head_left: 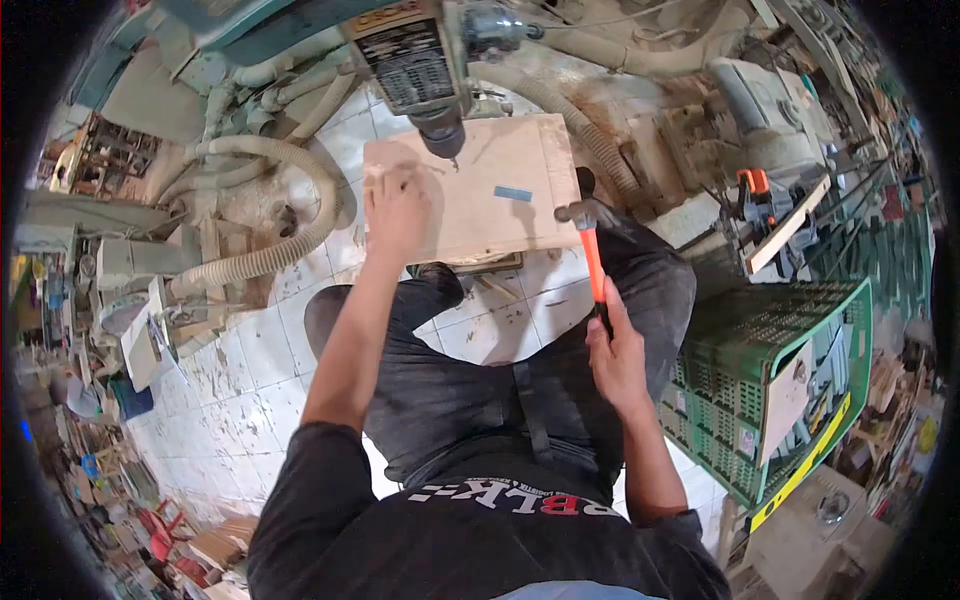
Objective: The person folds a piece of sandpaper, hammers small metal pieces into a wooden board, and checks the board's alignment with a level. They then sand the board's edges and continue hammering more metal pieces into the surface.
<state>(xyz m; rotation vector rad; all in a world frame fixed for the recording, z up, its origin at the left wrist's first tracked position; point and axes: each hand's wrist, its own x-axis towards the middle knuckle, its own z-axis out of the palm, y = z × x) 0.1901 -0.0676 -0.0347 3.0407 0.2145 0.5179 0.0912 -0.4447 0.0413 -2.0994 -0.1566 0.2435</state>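
Observation:
My right hand [618, 352] is wrapped round the black grip of a hammer [593, 255] with an orange handle. The hammer's metal head is beside the right edge of a wooden board [470, 215]. On the left part of this board rests my left hand [398, 212], its fingers curled and drawn together. Whatever is between those fingers, if anything, is too small to make out. A small blue-grey rectangular piece [513, 194] lies on the board, right of the middle. Above the board's far side hangs a drill press chuck [440, 135] with a thin bit pointing down.
Ribbed dust hoses [265, 265] curve along the floor on the left and behind the board. A green plastic crate [730, 400] with strips and tools stands at my right, a yellow level [800, 465] along its side. An orange-handled clamp [755, 183] is farther right.

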